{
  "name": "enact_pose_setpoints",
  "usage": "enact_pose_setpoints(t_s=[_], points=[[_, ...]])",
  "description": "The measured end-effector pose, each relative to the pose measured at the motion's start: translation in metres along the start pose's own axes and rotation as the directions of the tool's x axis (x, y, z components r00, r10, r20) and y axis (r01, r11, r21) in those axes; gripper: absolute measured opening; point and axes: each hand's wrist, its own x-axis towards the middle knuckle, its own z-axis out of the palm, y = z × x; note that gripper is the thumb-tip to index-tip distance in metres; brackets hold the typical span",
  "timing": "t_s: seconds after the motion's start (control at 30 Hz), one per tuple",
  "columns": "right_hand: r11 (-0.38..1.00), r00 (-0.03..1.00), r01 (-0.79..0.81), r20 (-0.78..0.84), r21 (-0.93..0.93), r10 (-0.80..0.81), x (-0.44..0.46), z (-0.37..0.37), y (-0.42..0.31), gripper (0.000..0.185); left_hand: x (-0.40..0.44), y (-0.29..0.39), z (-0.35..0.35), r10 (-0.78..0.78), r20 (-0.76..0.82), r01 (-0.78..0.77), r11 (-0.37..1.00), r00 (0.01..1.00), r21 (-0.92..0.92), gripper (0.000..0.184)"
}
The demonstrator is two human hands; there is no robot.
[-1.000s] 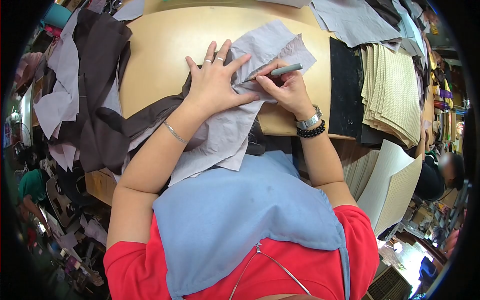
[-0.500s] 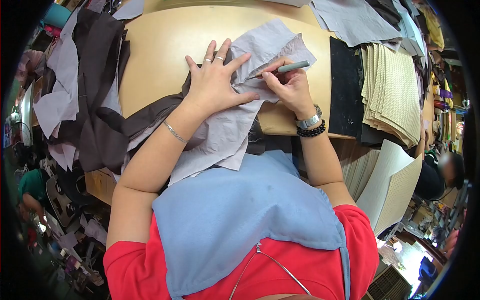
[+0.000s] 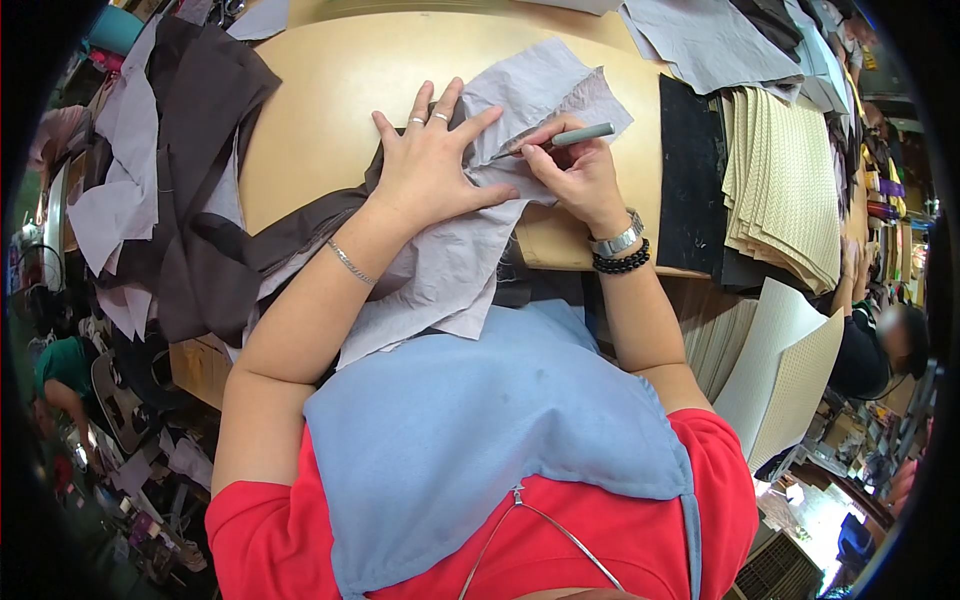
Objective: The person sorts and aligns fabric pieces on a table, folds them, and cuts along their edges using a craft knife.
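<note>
My left hand lies flat with spread fingers on a wrinkled light grey cloth, and dark fabric shows beneath it. To its right, my right hand grips a grey-green pen. The pen's dark tip points left and down at the cloth, close to my left thumb and index finger. A folded-over flap of the cloth lies beyond my right hand. Both hands are over the light wooden table.
Dark brown and grey fabric hangs over the left side. At the right are a black sheet, a stack of cream textured sheets and grey cloth. People are seen at the far left and far right.
My right hand and the pen have shifted slightly over the cloth. The top of the dark fabric at the left has spread to the right. My left hand has stayed in place.
</note>
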Motion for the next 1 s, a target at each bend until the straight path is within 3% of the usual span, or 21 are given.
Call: enact_pose_setpoints(t_s=[0.57,0.77,0.87,1.0], points=[[1.000,0.991,0.022,0.135,0.009,-0.023,0.001,-0.001,-0.008,0.011,0.000,-0.001,0.001,0.009,-0.018,-0.009,1.000,1.000,0.018,0.093],[0.998,0.983,-0.048,0.179,0.044,0.039,0.002,-0.004,-0.004,0.011,0.001,-0.001,0.001,0.004,-0.008,-0.004,1.000,1.000,0.012,0.094],[0.959,0.962,-0.148,0.261,0.241,0.083,0.002,-0.008,-0.010,0.012,0.001,0.001,-0.001,-0.002,0.003,0.001,1.000,1.000,0.028,0.096],[0.971,0.959,-0.139,0.272,0.196,0.083,0.002,-0.011,-0.009,0.012,0.001,0.002,-0.003,-0.008,0.014,0.008,0.999,1.000,0.037,0.098]])
